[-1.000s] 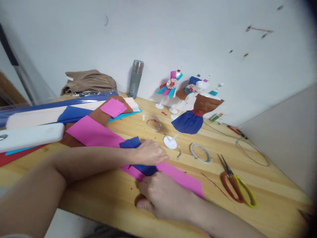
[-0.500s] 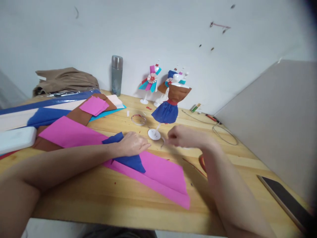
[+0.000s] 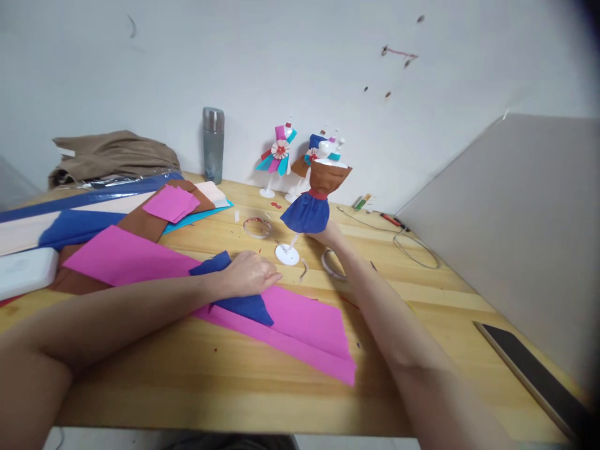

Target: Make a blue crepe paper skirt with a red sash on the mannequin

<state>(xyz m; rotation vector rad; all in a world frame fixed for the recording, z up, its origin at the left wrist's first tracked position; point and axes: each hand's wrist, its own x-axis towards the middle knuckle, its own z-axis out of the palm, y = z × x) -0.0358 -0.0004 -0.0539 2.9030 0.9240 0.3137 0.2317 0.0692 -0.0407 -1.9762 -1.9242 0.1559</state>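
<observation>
My left hand lies closed with curled fingers on a blue crepe paper piece; anything inside the fingers is hidden. Under that piece stretches a long pink paper sheet. My right hand reaches behind a small dress form, and its fingers are hidden by the blue paper skirt. This form stands upright on a white round base and wears a brown paper top with a red waistband. Beside my right wrist lies a tape roll.
Two more dressed forms, one with a paper flower, stand near the wall by a grey bottle. Folded papers, a white box and brown cloth lie left. At right are a phone and a cable.
My right hand has moved forward from beside the form's base to behind its skirt. The tape roll has come into sight. My left hand stays on the blue paper, and the view has shifted slightly.
</observation>
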